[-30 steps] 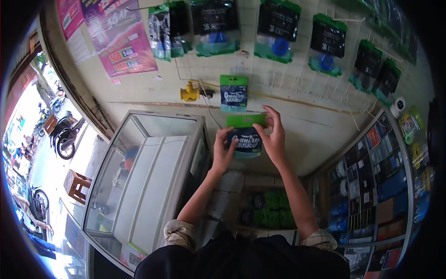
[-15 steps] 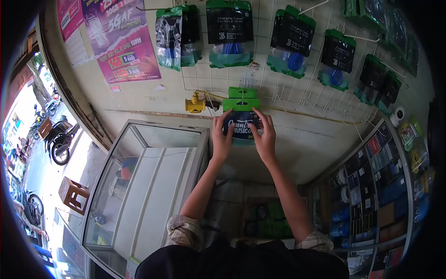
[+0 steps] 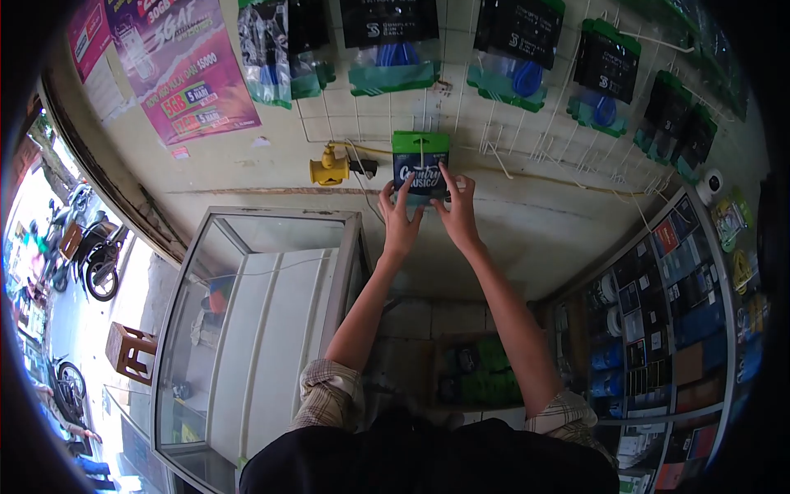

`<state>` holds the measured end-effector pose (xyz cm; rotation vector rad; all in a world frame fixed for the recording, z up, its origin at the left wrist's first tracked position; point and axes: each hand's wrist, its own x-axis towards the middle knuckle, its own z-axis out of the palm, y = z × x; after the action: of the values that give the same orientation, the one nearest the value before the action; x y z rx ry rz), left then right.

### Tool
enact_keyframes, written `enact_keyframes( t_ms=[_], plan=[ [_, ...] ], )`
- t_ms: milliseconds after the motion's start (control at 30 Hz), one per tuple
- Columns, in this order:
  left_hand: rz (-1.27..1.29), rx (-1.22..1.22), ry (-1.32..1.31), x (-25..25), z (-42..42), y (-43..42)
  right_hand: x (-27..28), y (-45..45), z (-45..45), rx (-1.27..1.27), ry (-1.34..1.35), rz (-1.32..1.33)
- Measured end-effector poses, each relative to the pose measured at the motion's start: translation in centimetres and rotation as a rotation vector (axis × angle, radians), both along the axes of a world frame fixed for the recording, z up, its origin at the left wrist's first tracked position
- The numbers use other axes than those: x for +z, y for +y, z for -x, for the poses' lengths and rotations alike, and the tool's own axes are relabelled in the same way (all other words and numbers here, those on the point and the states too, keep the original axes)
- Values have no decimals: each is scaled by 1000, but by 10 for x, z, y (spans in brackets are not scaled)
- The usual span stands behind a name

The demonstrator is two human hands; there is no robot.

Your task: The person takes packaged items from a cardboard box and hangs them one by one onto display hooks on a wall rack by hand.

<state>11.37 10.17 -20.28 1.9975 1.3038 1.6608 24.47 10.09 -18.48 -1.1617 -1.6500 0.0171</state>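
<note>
A dark packet with a green top and "Country Music" lettering hangs at a hook of the wall grid, the pale hook end showing at its header. My left hand is at its lower left, fingers spread and fingertips against the front. On the lower right, my right hand has its fingers apart, with the index fingertip along the packet's edge. Both hands appear to touch the packet without wrapping round it. What hangs behind it is mostly hidden.
Charging cable packets hang above on the wire grid. Left of the packet are a yellow valve-like fitting and a glass display case. A stocked cabinet stands right; a box of green packets lies below.
Both hands have slid down from the packet's top to its lower part. The packet's green header now lines up with the one behind. The view has tilted lower.
</note>
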Motion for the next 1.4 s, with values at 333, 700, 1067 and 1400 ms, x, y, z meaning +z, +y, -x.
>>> enact_keyframes(
  t_ms=[333, 700, 1067, 1400],
  plan=[
    [268, -31, 43, -118, -72, -137, -164, -143, -101, -125, -33, 232],
    [768, -356, 150, -314, -141, -230, -345, -290, -148, -233, 60, 828],
    [792, -219, 292, -338, -131, -236, -343, -275, -122, -324, 93, 875],
    [765, -357, -23, -223, -95, -239, -201, -254, -128, 76, 248, 546]
  ],
)
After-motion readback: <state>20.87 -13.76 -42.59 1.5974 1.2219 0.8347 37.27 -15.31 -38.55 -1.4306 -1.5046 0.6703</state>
